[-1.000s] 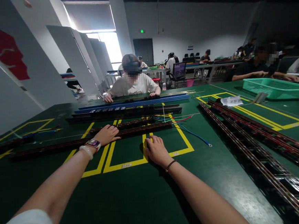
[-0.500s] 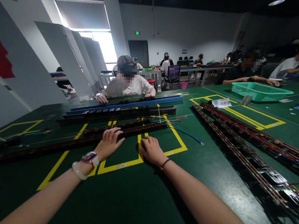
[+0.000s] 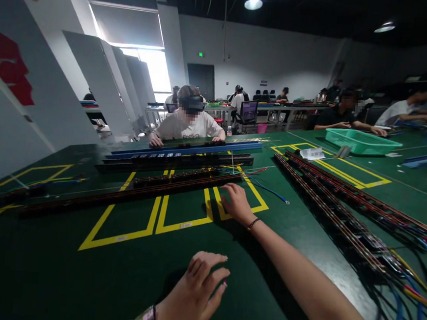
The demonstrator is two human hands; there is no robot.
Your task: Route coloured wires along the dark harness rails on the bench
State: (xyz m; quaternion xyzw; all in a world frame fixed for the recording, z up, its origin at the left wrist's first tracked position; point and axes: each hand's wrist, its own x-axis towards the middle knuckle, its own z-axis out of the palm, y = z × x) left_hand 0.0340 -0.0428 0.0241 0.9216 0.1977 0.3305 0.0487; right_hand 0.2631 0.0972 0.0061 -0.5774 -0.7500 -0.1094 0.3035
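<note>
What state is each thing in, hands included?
Left hand: open, empty
Right hand: open, fingers bent, empty
Basket: upright
Blue wire: near end loose
Near dark rail: lying down
Ceiling lamp: lit
Green sign: lit
Door: shut

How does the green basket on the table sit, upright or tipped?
Upright: the basket rests on the table, open top facing up.

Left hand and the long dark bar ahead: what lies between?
Only green tabletop, yellow tape and a small pale label, as the head view shows.
</note>
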